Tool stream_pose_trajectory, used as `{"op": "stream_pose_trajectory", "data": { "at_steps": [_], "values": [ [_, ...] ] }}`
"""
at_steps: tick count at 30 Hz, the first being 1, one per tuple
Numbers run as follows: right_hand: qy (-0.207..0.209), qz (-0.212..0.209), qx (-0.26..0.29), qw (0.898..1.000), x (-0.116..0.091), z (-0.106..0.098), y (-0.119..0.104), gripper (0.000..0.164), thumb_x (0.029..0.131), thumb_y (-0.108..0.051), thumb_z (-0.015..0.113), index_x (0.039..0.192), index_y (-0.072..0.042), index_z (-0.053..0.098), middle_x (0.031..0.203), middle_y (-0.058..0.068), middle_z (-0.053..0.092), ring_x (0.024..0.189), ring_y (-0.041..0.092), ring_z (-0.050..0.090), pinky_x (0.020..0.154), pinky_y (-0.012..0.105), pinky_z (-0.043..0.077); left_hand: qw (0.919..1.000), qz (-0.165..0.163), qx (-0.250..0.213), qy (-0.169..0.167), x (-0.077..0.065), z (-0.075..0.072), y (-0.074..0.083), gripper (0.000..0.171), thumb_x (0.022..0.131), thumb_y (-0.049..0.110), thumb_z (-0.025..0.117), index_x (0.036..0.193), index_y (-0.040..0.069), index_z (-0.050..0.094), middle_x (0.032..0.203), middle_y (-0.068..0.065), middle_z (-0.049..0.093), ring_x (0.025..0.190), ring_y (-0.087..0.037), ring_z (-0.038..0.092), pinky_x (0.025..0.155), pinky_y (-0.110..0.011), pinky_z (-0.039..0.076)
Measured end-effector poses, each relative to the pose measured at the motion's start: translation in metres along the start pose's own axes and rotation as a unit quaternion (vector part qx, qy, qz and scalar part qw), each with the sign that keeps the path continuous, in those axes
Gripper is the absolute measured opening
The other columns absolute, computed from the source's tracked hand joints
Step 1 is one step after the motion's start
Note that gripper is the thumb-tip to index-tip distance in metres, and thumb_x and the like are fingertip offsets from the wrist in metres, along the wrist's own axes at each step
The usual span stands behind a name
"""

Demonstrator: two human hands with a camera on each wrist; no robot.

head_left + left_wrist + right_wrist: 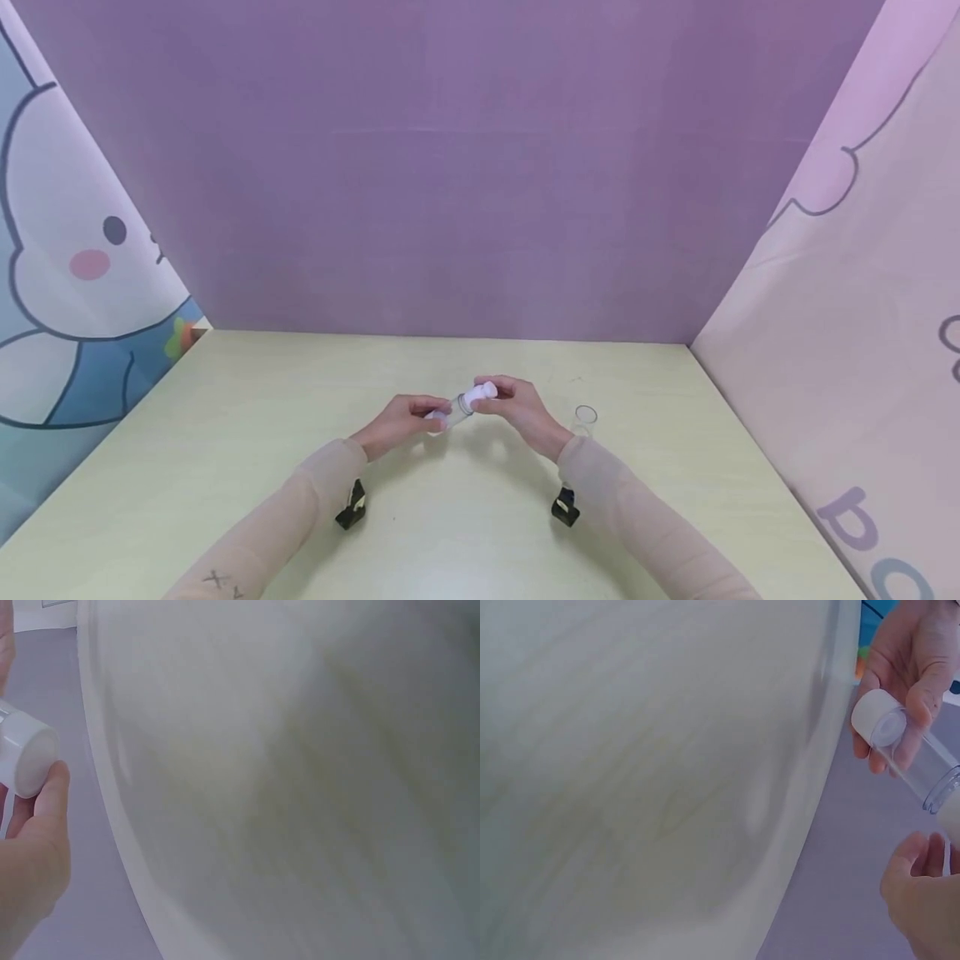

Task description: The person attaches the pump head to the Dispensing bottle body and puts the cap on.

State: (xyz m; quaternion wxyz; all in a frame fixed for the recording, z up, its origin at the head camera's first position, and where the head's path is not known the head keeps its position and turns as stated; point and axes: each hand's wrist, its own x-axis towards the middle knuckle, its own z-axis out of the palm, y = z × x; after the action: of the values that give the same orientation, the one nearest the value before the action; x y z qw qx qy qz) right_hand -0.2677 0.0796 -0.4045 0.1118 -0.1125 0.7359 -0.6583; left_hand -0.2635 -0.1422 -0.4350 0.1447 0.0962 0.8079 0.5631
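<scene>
Between the two hands, above the table, is a slim clear bottle (457,412) with a white base and a white upper part, tilted up to the right. My left hand (405,422) grips its lower end; in the right wrist view the thumb lies beside the white base (874,716). My right hand (522,408) pinches the white upper part (481,392) between thumb and fingers. The left wrist view catches the flat round end of the white base (36,761) at its left edge. Within the clear wall (922,766), nothing distinct shows.
A clear open-topped cylinder (585,419) stands on the pale table (465,533), partly behind the right forearm. Dark wrist devices (352,506) hang beneath both sleeves. A purple panel (465,183) rises at the back, with printed panels (847,350) at both sides.
</scene>
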Motion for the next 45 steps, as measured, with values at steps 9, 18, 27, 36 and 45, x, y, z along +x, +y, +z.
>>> {"op": "stream_pose_trajectory", "data": {
  "at_steps": [9,18,27,36,45],
  "values": [
    [-0.04,-0.026,0.07,0.996,0.0002,-0.0061,0.0039,0.054,0.083,0.001,0.06,0.134,-0.005,0.043,0.135,0.012,0.05,0.126,0.024,0.045,0.105,0.038,0.034,0.9998,0.005,-0.017,-0.007,-0.0003,-0.0043,-0.002,0.041,0.085,0.024,0.066,0.122,0.01,0.058,0.122,-0.009,0.059,0.106,-0.019,0.057,0.092,-0.038,0.045],
    [-0.047,-0.032,0.097,0.994,0.0008,-0.0037,0.0011,0.047,0.082,0.006,0.058,0.128,0.002,0.048,0.134,0.02,0.048,0.121,0.021,0.05,0.099,0.03,0.041,0.9995,0.01,-0.022,-0.02,0.001,-0.0036,-0.0043,0.042,0.085,0.026,0.065,0.122,0.01,0.058,0.123,-0.009,0.059,0.106,-0.019,0.056,0.093,-0.039,0.044],
    [-0.03,-0.025,0.087,0.995,0.0022,0.0006,0.0009,0.044,0.081,0.007,0.058,0.125,0.001,0.052,0.129,0.018,0.053,0.116,0.019,0.054,0.098,0.033,0.042,0.9995,0.011,-0.023,-0.018,-0.0004,-0.0039,-0.0048,0.042,0.085,0.026,0.065,0.123,0.009,0.058,0.123,-0.009,0.059,0.106,-0.02,0.057,0.093,-0.04,0.044],
    [-0.012,-0.025,0.084,0.996,0.0034,0.0023,0.0024,0.041,0.082,0.006,0.059,0.123,0.001,0.054,0.126,0.014,0.056,0.116,0.019,0.054,0.096,0.03,0.044,0.9995,0.009,-0.027,-0.014,0.0,-0.0044,-0.0043,0.04,0.085,0.024,0.065,0.122,0.009,0.058,0.123,-0.01,0.059,0.105,-0.019,0.057,0.092,-0.039,0.045],
    [0.015,-0.024,0.067,0.997,0.0044,0.001,0.0023,0.043,0.08,0.001,0.066,0.121,0.0,0.056,0.123,0.013,0.059,0.108,0.016,0.058,0.092,0.029,0.047,0.9996,0.01,-0.024,-0.013,0.0046,-0.0061,-0.0017,0.039,0.085,0.021,0.065,0.122,0.01,0.059,0.122,-0.009,0.059,0.103,-0.019,0.057,0.091,-0.038,0.045]
  ]
}}
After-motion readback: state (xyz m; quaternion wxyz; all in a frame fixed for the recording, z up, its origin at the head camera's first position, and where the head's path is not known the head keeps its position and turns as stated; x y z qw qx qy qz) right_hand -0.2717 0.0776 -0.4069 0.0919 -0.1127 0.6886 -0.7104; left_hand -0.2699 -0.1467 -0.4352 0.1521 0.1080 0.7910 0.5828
